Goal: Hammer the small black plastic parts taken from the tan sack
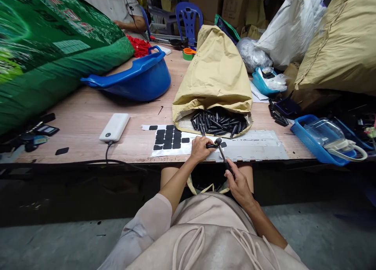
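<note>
My left hand (200, 148) is closed on a slim black tube-like part (210, 146), held down at the table's front edge. My right hand (239, 182) grips a small hammer (222, 154) by its dark handle; its silver shaft points up-left, and the head is at the black part's end. Just beyond my hands, a tan sack (214, 78) lies with its mouth facing me, full of similar black parts (217, 122). Left of my left hand, black rounded pads (168, 139) sit in rows on a white sheet (188, 148). Grey tape (260, 144) covers the table edge at right.
A blue basin (138, 80) and a white power bank (114, 127) with a cable stand to the left. A large green bag (58, 47) fills the far left. At right is a blue tray (319, 143). Another person (114, 9) sits across the table (79, 109).
</note>
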A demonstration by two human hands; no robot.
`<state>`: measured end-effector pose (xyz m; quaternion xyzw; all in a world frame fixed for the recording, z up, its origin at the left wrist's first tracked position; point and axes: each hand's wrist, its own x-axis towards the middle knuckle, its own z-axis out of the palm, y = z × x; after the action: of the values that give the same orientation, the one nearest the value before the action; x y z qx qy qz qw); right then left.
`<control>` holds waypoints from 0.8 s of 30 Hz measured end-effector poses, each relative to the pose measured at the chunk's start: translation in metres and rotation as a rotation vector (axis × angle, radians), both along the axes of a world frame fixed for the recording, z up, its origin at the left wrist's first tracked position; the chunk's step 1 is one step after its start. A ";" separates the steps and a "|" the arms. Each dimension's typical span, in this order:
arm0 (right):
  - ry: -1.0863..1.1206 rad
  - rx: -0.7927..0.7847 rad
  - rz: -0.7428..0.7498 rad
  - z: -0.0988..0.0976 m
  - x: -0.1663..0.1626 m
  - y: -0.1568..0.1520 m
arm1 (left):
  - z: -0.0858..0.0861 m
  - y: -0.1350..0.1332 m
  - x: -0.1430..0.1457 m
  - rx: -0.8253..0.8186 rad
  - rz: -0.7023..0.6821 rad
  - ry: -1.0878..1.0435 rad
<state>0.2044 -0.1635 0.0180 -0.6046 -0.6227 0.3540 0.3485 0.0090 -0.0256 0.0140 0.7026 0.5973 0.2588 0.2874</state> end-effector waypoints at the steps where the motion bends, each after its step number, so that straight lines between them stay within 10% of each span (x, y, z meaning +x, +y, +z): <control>1: -0.005 0.014 0.009 0.000 -0.001 0.000 | 0.000 0.000 0.000 0.003 -0.002 -0.004; 24: -0.056 0.092 -0.099 -0.003 0.007 0.003 | -0.001 -0.001 0.002 0.031 0.020 0.008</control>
<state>0.2115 -0.1605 0.0152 -0.6277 -0.6169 0.2904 0.3756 0.0108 -0.0269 0.0125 0.7020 0.6015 0.2678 0.2715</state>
